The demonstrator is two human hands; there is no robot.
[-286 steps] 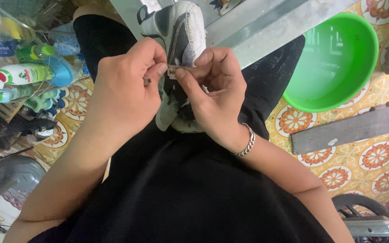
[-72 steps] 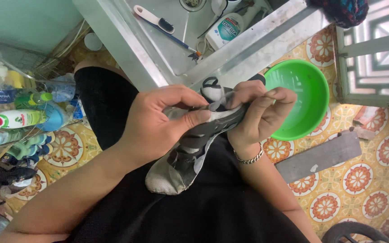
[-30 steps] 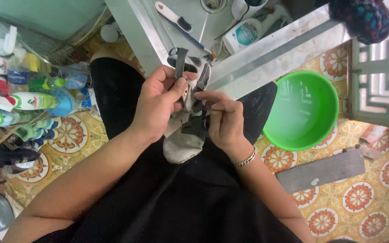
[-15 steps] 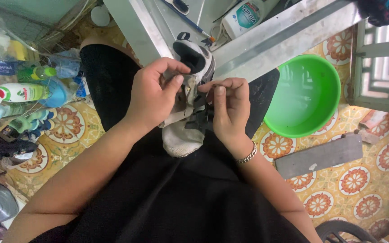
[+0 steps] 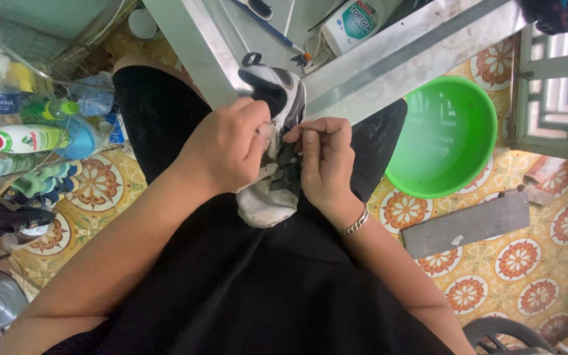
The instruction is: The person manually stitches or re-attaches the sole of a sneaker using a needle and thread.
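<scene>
A grey, white and black sneaker (image 5: 272, 197) lies on my lap over black clothing, toe toward me and heel pointing at the metal bench. My left hand (image 5: 226, 146) grips its left side near the tongue. My right hand (image 5: 323, 158), with a bracelet on the wrist, pinches at the lace area on the shoe's right side. What its fingertips pinch is too small to make out.
A metal bench (image 5: 389, 46) crosses the top with a toothbrush (image 5: 277, 33) and a white bottle (image 5: 356, 23). A green basin (image 5: 445, 135) sits on the patterned tile floor at right, with a grey board (image 5: 468, 223) near it. Cleaning bottles (image 5: 27, 125) crowd the left.
The shoe went from lying sideways across my hands to pointing heel-up toward the bench. Both hands have stayed on it, now working close together at the lace area.
</scene>
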